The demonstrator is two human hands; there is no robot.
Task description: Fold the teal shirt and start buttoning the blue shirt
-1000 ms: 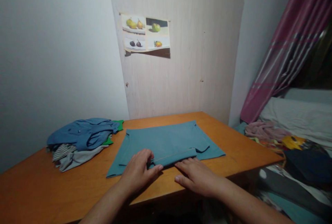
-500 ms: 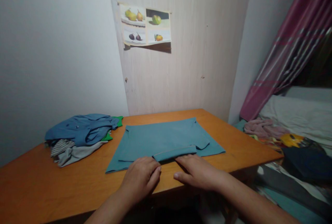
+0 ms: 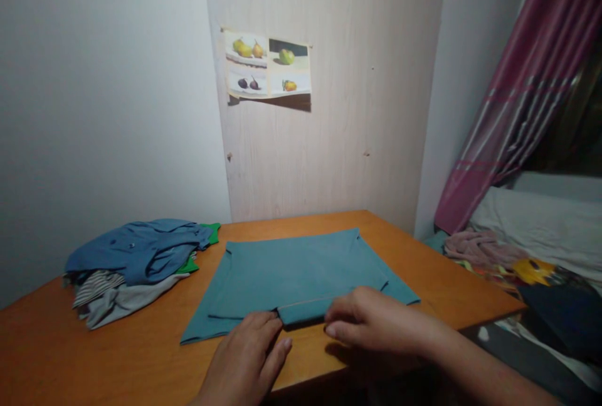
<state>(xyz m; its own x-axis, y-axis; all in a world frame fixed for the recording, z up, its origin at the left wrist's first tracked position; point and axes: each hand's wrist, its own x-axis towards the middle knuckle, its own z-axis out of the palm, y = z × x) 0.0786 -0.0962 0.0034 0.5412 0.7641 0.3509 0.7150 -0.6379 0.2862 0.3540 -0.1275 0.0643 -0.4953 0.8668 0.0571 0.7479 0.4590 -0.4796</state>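
Note:
A teal shirt [image 3: 291,268] lies folded flat on the wooden table, its collar [image 3: 305,310] at the near edge. My left hand [image 3: 251,352] rests on the table, fingertips touching the near edge by the collar's left end and thumb apart. At the collar's right end is my right hand [image 3: 367,321], slightly raised above the table with bent fingers and the thumb a little apart. Nothing shows in its grasp, though its fingertips partly cover the collar.
On the left of the table [image 3: 395,240] sits a heap of clothes [image 3: 141,249], with blue, green, striped and grey pieces. A fruit picture [image 3: 268,64] hangs on the wall behind. To the right are a pink curtain [image 3: 489,105] and a bed piled with fabric [image 3: 555,230].
My right hand has lifted off the table and its fingers have curled. The left hand stays near the collar's left end. The view has tilted up slightly.

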